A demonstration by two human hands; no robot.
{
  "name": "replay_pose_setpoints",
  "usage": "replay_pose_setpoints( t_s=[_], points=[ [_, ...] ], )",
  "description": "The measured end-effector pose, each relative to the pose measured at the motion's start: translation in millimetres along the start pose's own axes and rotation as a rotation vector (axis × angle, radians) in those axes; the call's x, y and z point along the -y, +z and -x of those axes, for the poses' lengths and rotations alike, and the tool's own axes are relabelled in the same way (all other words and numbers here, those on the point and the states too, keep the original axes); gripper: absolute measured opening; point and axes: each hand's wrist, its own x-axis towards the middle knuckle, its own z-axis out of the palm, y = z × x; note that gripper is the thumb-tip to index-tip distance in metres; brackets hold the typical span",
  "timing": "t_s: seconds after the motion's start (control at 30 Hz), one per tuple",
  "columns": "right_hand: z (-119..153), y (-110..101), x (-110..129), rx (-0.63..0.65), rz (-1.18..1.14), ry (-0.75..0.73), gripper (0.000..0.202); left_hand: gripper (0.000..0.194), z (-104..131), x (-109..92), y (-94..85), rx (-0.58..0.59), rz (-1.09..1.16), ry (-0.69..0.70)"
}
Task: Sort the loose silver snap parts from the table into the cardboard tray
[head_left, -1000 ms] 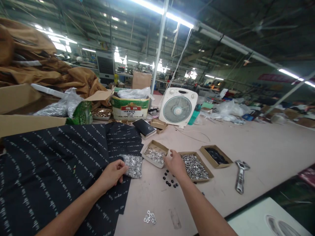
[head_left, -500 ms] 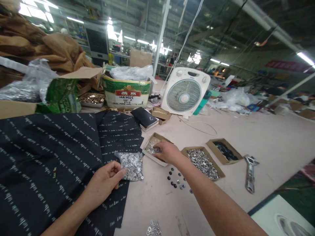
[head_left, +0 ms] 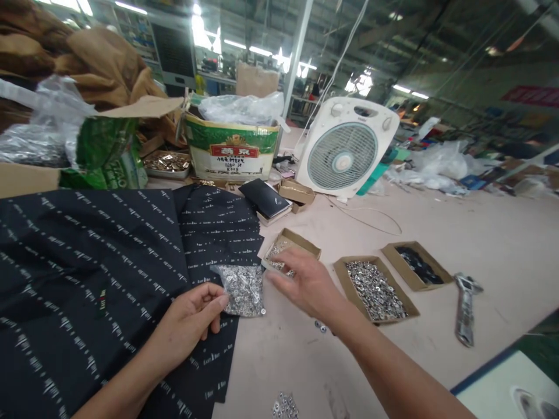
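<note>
My left hand (head_left: 192,317) is closed, thumb against its curled fingers, above the black printed fabric (head_left: 87,279). Its thumb tip meets the left edge of a clear plastic bag (head_left: 244,291) full of small silvery metal parts; whatever the fingers pinch is hidden. My right hand (head_left: 308,285) hangs over the near side of a small cardboard box (head_left: 301,240), thumb and fingers apart, with nothing visible between them. Tiny metal pieces lie inside that box. Beside it, a larger cardboard box (head_left: 343,273) holds many silvery ring-like parts.
Farther right are a box of black parts (head_left: 414,262) and an adjustable wrench (head_left: 465,308). A white fan (head_left: 343,148), a dark notebook (head_left: 265,198) and a green-and-white carton (head_left: 233,148) stand behind. Loose metal parts (head_left: 286,406) lie at the near edge.
My right hand has pulled back from inside the small box toward me, and its fingers have spread. The left hand stays by the bag. The view has shifted slightly.
</note>
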Motion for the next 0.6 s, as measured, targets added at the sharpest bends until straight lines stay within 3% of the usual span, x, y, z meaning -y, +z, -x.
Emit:
replay_pose_setpoints(
  t_s=[0.1,0.13,0.23,0.3,0.5,0.57,0.6],
  points=[
    [19,26,41,0.070,-0.012,-0.145,0.052,0.048,1,-4,0.6,-0.003,0.036,0.025],
    [23,37,49,0.059,0.004,-0.148,0.052,0.047,1,-5,1.2,-0.011,0.044,0.033],
    [24,62,57,-0.026,0.003,-0.105,0.026,0.045,3,-10,3.7,-0.037,0.056,0.086],
    [19,66,53,-0.103,-0.125,-0.045,0.021,0.046,4,-12,5.3,-0.059,0.064,0.164],
    [24,28,56,-0.195,-0.690,0.304,0.021,0.059,4,-10,4.4,-0.291,0.077,0.370],
    [37,13,69,-0.201,-0.898,0.320,0.028,0.073,7,-10,3.9,-0.257,0.142,0.442],
    [46,8,76,-0.195,-0.999,0.323,0.030,0.078,10,-11,4.4,-0.157,0.216,0.466]
  ],
)
